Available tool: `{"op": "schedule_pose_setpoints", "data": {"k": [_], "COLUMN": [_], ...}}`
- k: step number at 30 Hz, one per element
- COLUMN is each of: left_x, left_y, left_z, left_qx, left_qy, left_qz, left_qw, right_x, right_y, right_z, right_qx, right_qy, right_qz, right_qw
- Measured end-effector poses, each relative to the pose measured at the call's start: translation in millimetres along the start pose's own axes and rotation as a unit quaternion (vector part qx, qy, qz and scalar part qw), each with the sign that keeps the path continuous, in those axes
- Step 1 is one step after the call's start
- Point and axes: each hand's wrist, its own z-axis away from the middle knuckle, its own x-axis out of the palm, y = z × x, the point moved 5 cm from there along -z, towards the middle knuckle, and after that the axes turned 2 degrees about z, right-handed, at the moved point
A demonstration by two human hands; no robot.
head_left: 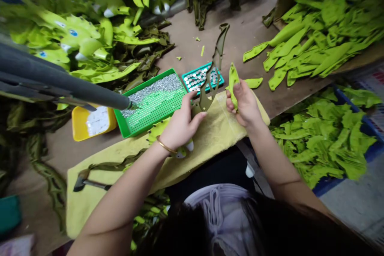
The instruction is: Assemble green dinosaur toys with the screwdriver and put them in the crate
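Note:
My left hand is closed around the lower end of a long dark olive fabric piece that rises toward the back of the table. My right hand pinches a bright lime-green fabric piece held upright. Both hands hover over a yellow cloth spread at the table's front edge. A gold bangle sits on my left wrist. Just behind the hands stand a green tray of small silvery parts and a smaller teal tray with round metal pieces.
A pile of lime-green pieces lies on cardboard at the right, more fill a blue bin below. Sewn green shapes heap at the back left. A grey machine arm reaches in from the left over a yellow tub. A dark tool rests on the cloth.

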Motion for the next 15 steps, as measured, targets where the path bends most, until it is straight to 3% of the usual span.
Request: {"op": "schedule_pose_setpoints", "data": {"k": [2, 6, 11, 15], "left_x": [0.7, -0.3, 0.7, 0.3], "left_y": [4, 6, 0, -1], "left_z": [1, 3, 3, 5], "left_qx": [0.024, 0.094, 0.091, 0.087], "left_qy": [-0.001, 0.004, -0.006, -0.009], "left_qz": [0.010, 0.008, 0.001, 0.006], "left_qw": [1.000, 0.996, 0.996, 0.996], "right_x": [17, 35, 53, 55], "right_y": [20, 42, 42, 39], "right_z": [11, 7, 8, 12], "right_qx": [0.027, 0.035, 0.046, 0.026], "right_qy": [0.012, 0.053, 0.021, 0.042], "right_qz": [-0.065, -0.150, -0.149, -0.163], "right_qw": [0.997, 0.987, 0.987, 0.985]}}
